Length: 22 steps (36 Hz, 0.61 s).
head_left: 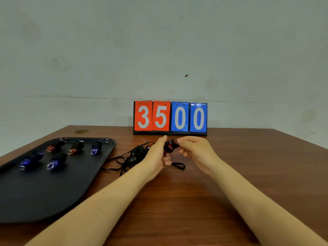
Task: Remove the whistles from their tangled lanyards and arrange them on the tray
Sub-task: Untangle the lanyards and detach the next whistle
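A red and black whistle (170, 147) is held just above the table between both hands. My left hand (158, 155) grips its lower end and my right hand (192, 150) pinches its top. A black lanyard loop (178, 165) hangs below the left hand. A tangle of black lanyards (132, 158) lies on the table just left of my left hand. The black tray (53, 189) at the left carries several whistles: two red ones (55, 146) (76, 147) and three blue ones (96, 147) (57, 160) (30, 161).
A flip scoreboard (170, 118) reading 35 and 00 stands at the back of the brown wooden table (195, 201), against a pale wall. A small round stain (81, 131) marks the table's far left corner.
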### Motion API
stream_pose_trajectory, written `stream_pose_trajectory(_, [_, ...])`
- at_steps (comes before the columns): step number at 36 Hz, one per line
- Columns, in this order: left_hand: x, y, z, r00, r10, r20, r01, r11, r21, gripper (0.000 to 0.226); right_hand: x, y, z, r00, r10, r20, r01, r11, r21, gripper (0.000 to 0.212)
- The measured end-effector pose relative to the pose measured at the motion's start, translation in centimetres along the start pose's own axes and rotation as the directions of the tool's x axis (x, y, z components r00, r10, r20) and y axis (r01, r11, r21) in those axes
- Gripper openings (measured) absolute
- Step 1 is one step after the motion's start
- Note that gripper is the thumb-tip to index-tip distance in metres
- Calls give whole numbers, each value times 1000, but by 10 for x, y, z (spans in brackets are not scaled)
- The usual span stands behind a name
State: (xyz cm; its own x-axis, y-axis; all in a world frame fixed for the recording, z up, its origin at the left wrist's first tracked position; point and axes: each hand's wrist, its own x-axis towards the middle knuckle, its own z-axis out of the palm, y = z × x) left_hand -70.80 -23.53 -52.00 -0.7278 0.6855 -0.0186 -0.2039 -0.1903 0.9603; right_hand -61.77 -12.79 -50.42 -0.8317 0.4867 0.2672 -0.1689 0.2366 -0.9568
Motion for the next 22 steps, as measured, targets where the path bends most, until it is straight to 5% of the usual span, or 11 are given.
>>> stream_pose_trajectory(6, [-5,1,-1,986,55,157,-44,997,-69,33,0,2,2,997,-77,-22,77,997,-20,15])
stream_pose_trajectory(14, [-4,1,1,996,48,69,-47,999,-9,32,0,4,7,999,-32,7,32,997,64,19])
stream_pose_trajectory(22, [-6,0,2,995,20,102,-11,996,-85,40,1,7,8,989,-136,-55,134,990,-41,13])
